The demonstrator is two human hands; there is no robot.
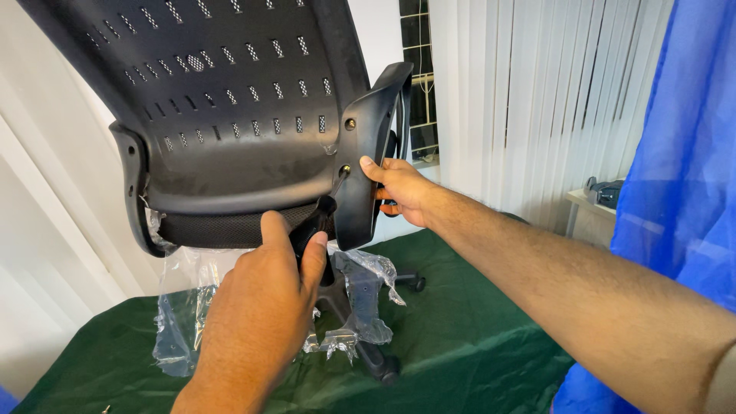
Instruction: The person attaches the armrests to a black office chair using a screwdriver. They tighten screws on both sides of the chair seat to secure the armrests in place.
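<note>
A black office chair with a perforated plastic back [230, 100] is tilted up in front of me. My left hand [257, 322] is shut on a black-handled screwdriver [316, 222] whose shaft points up into a screw hole on the chair's right armrest bracket [366, 153]. My right hand [399, 188] grips that armrest bracket from its outer side, thumb pressed on its edge. A second screw sits higher on the bracket. The mesh seat edge [230, 228] shows under the back.
Green cloth [460, 330] covers the surface below. The chair's wheeled base [376, 360], partly wrapped in clear plastic [180, 322], lies on it. White vertical blinds [537, 100] hang behind, a blue curtain [682, 153] at right, a small side table [590, 201] by it.
</note>
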